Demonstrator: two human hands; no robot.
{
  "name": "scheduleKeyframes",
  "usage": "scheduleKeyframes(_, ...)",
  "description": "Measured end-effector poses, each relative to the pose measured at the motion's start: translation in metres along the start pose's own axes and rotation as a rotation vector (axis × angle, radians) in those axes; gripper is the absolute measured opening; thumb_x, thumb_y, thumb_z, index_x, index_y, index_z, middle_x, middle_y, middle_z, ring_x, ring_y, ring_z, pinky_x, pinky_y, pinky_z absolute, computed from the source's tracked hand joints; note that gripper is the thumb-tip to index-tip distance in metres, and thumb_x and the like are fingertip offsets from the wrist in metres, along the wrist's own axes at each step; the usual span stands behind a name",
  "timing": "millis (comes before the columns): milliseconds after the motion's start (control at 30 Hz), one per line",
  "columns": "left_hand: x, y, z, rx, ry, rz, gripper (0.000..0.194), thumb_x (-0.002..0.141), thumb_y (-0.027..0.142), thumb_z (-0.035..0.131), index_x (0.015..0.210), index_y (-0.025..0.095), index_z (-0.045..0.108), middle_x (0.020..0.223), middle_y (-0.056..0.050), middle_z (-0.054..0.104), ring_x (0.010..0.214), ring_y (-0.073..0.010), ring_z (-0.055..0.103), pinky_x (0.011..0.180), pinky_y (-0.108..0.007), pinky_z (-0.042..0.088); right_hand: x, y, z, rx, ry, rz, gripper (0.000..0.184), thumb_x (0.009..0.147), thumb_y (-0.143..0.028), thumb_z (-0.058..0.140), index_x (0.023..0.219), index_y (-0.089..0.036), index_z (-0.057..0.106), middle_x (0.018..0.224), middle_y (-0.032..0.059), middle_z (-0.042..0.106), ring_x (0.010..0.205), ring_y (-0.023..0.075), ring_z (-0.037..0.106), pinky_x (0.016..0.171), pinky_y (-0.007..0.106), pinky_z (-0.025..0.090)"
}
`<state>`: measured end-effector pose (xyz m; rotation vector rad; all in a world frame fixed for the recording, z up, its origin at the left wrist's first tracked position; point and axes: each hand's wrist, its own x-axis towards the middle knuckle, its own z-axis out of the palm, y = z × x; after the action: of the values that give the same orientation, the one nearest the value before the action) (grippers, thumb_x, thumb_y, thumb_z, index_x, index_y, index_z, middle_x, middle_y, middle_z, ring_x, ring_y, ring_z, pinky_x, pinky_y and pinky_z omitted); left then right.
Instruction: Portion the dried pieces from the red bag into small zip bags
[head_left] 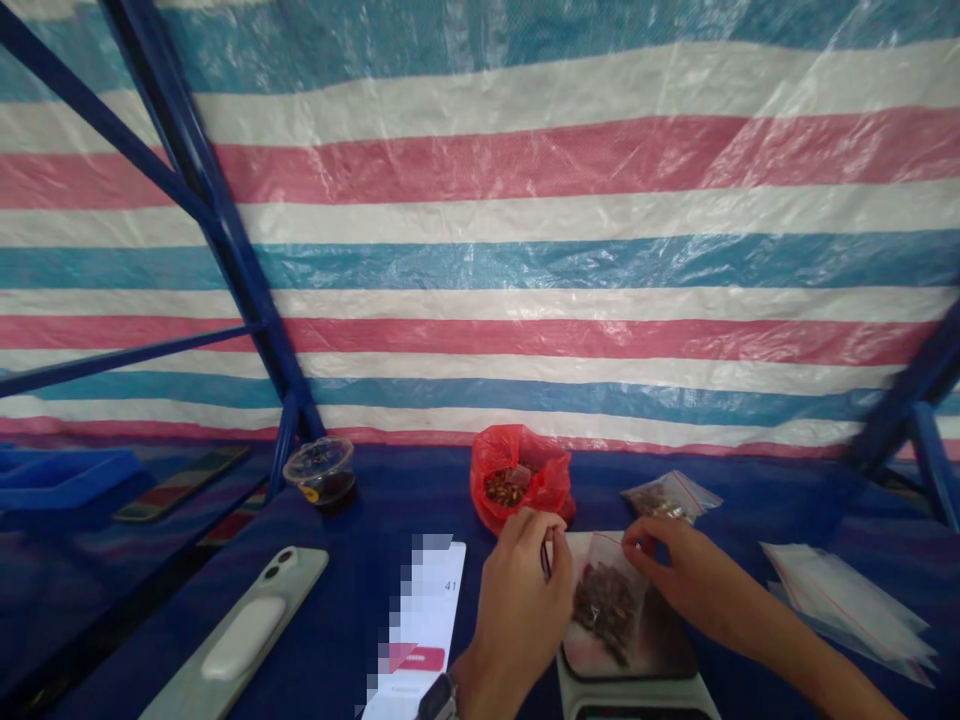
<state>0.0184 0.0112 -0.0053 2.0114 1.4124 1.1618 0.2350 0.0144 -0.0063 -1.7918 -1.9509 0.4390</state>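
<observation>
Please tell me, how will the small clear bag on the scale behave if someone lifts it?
The clear zip bag looks thin and floppy, since its top edge seems soft beside the right hand. It will probably sag at the bottom, where the dark pieces gather. It likely feels light, and those loose pieces may shift inside.

Your left hand hides most of the thin dark item it pinches, so you can't tell what that item is. The bottom edge cuts off the scale's display, so no reading shows. The screen is pixelated near its top, and the pieces in the red plastic bag are too small to identify.
</observation>
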Motion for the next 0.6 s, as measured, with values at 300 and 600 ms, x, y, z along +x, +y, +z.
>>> scheduleKeyframes(300, -0.020, 0.016, 0.015, -0.002, -0.021, -0.089, 0.076, 0.080, 0.022, 0.068, 0.152, 0.013, 0.047, 0.144, -0.019, 0.063, 0.137, -0.0386, 0.052, 0.116, -0.051, 0.043, 0.010, -0.079, -0.024, 0.409, -0.181, -0.188, 0.030, 0.093, -0.045, 0.054, 0.086, -0.023, 0.074, 0.084, 0.0038, 0.078, 0.079, 0.0220, 0.070, 0.071, 0.030, 0.053)
scheduleKeyframes(600, 0.010, -0.021, -0.016, 0.007, 0.159, -0.353, 0.031, 0.083, 0.001, 0.052, 0.104, 0.022, 0.061, 0.105, -0.010, 0.070, 0.102, -0.0285, 0.065, 0.088, -0.037, 0.050, 0.119, -0.097, 0.016, -0.064, -0.095, -0.327, 0.021, 0.094, -0.021, 0.060, 0.080, -0.018, 0.076, 0.084, 0.0074, 0.080, 0.080, 0.0238, 0.072, 0.075, 0.032, 0.051)
